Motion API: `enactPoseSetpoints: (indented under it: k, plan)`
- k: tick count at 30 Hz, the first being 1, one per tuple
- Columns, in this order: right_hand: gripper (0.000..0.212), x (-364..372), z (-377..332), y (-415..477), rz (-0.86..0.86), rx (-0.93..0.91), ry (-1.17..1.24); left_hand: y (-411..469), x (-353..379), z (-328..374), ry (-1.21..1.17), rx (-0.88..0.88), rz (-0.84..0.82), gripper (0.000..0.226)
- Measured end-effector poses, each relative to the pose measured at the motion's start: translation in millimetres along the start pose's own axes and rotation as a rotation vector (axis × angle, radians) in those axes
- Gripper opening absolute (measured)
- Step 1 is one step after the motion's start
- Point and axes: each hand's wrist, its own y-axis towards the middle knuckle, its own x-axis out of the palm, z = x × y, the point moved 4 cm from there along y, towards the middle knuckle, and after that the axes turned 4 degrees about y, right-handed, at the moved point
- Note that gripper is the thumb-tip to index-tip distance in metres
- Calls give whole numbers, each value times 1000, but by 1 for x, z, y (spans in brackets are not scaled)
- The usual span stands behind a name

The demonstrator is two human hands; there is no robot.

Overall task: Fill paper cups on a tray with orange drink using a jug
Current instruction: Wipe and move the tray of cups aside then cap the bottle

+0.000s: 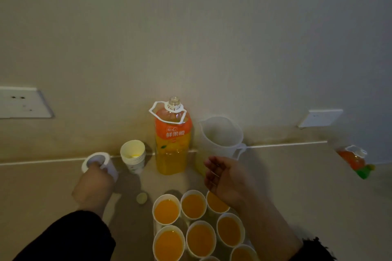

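- Left hand (93,184): an empty cup (98,164) is gripped at its rim, with fingers hooked inside, at the left of the desk (297,186).
- Right hand (227,178): held above the filled cups (194,205), on the near side of the jug (219,135); the fingers are loosely curled and nothing is grasped.
- The jug is stood upright at the far side by the wall, just right of the bottle (172,140), which is uncapped and partly full.
- The filled cups are clustered at near centre, with orange drink in each.
- Cup stack (133,155): placed left of the bottle; a cap (141,198) is laid nearer on the desk.
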Motion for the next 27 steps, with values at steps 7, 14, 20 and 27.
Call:
enactPoseSetpoints:
  k: [7, 14, 20, 27]
  plan:
    - [15, 18, 17, -20, -156, 151, -111, -37, -47, 25, 212, 45, 92, 43]
    - [11, 20, 16, -33, -254, 175, -252, -93, -92, 87, 228, 297, 104, 32]
    - [73, 14, 19, -37, -362, 183, -343, -146, -118, 129, -809, 164, -274, 14]
    - [71, 3, 10, -45, -407, 277, -163, -165, -88, 141, -1120, -47, -564, 21]
